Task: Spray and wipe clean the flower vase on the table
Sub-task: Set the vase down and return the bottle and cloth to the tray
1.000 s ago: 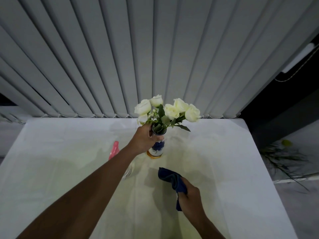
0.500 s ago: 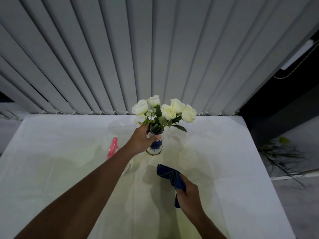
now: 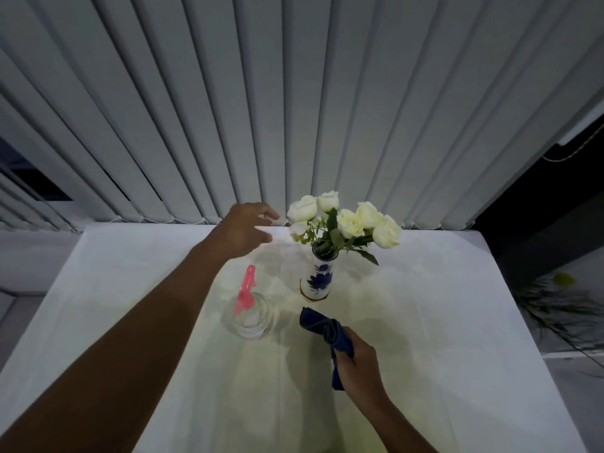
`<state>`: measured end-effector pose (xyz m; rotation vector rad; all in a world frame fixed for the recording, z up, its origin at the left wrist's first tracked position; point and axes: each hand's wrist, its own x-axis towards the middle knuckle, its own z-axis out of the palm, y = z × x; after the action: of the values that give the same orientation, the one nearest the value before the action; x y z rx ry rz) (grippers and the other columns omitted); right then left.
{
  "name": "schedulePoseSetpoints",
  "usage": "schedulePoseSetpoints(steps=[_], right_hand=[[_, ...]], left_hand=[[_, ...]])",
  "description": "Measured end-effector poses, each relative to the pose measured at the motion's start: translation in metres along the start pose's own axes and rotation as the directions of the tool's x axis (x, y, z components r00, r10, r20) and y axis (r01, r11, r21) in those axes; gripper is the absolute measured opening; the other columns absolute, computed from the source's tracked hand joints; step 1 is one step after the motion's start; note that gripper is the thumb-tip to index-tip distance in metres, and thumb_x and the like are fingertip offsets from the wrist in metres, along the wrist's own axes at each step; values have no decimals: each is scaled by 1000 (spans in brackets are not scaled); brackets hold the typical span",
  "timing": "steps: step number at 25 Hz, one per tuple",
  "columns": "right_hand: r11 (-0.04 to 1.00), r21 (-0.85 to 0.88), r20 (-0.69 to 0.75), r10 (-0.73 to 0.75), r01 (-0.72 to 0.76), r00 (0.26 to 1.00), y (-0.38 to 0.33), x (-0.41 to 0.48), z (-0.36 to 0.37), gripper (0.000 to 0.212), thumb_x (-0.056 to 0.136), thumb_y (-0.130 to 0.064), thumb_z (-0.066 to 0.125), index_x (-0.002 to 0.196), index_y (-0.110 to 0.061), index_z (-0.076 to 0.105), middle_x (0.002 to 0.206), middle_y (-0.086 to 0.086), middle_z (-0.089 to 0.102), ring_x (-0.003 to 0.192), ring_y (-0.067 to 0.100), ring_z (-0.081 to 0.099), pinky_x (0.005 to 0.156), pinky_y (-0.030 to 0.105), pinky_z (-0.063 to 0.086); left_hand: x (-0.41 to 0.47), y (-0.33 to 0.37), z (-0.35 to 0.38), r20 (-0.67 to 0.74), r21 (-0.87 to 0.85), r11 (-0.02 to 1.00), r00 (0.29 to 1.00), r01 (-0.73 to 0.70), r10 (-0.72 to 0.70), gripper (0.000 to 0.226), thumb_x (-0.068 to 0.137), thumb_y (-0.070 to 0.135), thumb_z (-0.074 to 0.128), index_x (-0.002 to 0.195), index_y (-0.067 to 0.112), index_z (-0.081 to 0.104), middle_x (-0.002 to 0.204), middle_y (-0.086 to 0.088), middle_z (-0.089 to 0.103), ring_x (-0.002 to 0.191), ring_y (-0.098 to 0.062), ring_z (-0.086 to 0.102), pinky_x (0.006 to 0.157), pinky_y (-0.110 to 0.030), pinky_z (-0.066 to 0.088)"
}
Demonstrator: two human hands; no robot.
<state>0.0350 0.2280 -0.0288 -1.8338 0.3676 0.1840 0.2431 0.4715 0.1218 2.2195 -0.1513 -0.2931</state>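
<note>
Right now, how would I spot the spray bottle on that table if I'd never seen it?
Start at the white table in front of the vertical blinds and find the blue-and-white vase of white roses. Just to its left stands the spray bottle. It is the only clear, see-through thing there, topped with a pink trigger head.

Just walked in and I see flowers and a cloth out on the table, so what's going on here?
A person is cleaning a flower vase. It stands upright on the white table with white roses in it. The left hand hovers open beside the flowers, touching nothing. The right hand grips a bunched blue cloth near the vase's base. A clear spray bottle with a pink trigger stands left of the vase, untouched.
</note>
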Motion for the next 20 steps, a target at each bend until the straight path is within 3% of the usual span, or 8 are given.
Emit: schedulePoseSetpoints(steps=[2, 4, 6, 7, 9, 11, 15, 20], right_hand=[[1000, -2, 4, -17, 17, 1000, -5, -1, 9, 55, 88, 16, 47, 113, -26, 72, 60, 15, 62, 42, 10, 50, 42, 19, 41], [999, -10, -4, -33, 33, 999, -10, -2, 16, 55, 89, 15, 48, 111, -29, 72, 57, 8, 64, 41, 7, 50, 42, 17, 40], [999, -13, -24, -45, 45, 999, -12, -3, 22, 54, 91, 13, 49, 113, -32, 71, 61, 9, 66, 41, 5, 50, 42, 15, 41], [999, -9, -35, -47, 47, 998, -12, -3, 25, 54, 91, 12, 50, 113, -33, 71, 62, 10, 66, 41, 5, 51, 42, 15, 41], [999, -9, -57, -46, 45, 997, -12, -4, 30, 53, 91, 12, 50, 111, -32, 72, 59, 6, 65, 42, 6, 50, 43, 16, 40], [999, -19, -70, -47, 46, 996, -13, -5, 39, 51, 91, 13, 50, 109, -29, 73, 58, 2, 64, 44, 6, 50, 45, 17, 40], [998, -29, -85, -50, 48, 995, -16, -9, 51, 51, 91, 14, 49, 105, -30, 71, 57, -9, 64, 46, 4, 51, 48, 16, 41], [998, -61, -155, -32, 23, 987, -15, -18, 38, 51, 93, 9, 51, 105, -37, 68, 59, -7, 66, 48, 5, 56, 48, 15, 44]], left_hand=[[-13, -34, -4, -74, -84, 995, 996, 53, -59, 48, 63, -11, 91, 106, 3, 73, 109, -16, 73, 89, -28, 72, 57, -13, 55], [-26, -71, -4, -51, 30, 998, 998, 48, -47, 53, 58, -3, 97, 105, 5, 74, 106, -11, 72, 82, -26, 64, 56, -8, 47], [-39, -99, -3, 101, 173, 985, 994, 26, -44, 58, 58, -1, 97, 110, 10, 75, 114, -4, 73, 94, -23, 63, 68, -6, 46], [-45, -108, -1, 205, 225, 974, 977, 11, -58, 62, 57, 4, 98, 114, 13, 75, 118, -1, 72, 104, -22, 63, 81, -11, 48], [-55, -115, 7, 362, 248, 969, 928, -2, -91, 66, 54, 23, 101, 116, 19, 76, 122, 2, 72, 114, -17, 64, 102, -31, 48], [-63, -119, 16, 360, 107, 994, 932, 0, -39, 56, 56, 28, 101, 108, 20, 81, 113, 0, 77, 108, -15, 69, 103, -38, 51], [-67, -129, 27, 231, -34, 997, 970, -73, 79, 27, 78, 10, 88, 103, 13, 79, 104, -1, 79, 100, -10, 75, 98, -43, 57], [-65, -112, 48, 336, 37, 980, 926, -197, 174, 17, 93, 13, 74, 110, 15, 72, 100, 5, 79, 91, 2, 75, 94, -30, 59]])
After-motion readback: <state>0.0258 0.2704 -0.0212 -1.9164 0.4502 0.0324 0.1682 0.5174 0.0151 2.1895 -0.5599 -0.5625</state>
